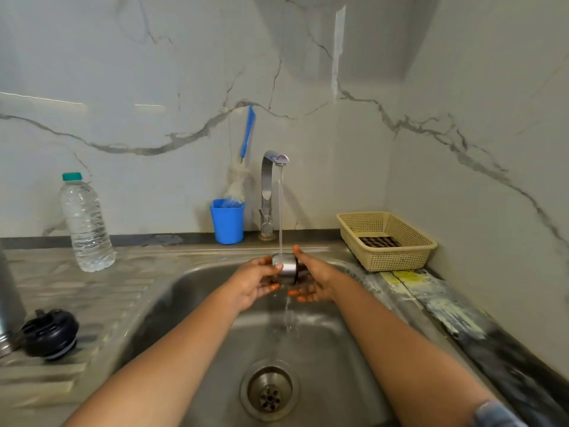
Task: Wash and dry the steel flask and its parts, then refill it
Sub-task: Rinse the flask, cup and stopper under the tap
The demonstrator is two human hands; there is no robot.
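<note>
A small steel flask cup [287, 266] lies on its side under the running tap [275, 158], over the sink [323, 340]. My left hand [255, 283] holds its left end, thumb on top. My right hand [312, 280] grips the right end, where a dark rim shows. Water runs over the cup and falls into the basin. The black flask stopper [50, 332] sits on the draining board at the left. The steel flask body [9, 306] stands at the far left edge, mostly cut off.
A plastic water bottle [86, 223] stands on the counter at the left. A blue cup [227, 220] with a bottle brush [246, 137] is beside the tap. A beige basket [388, 238] sits at the right. The drain [269, 391] is near the front.
</note>
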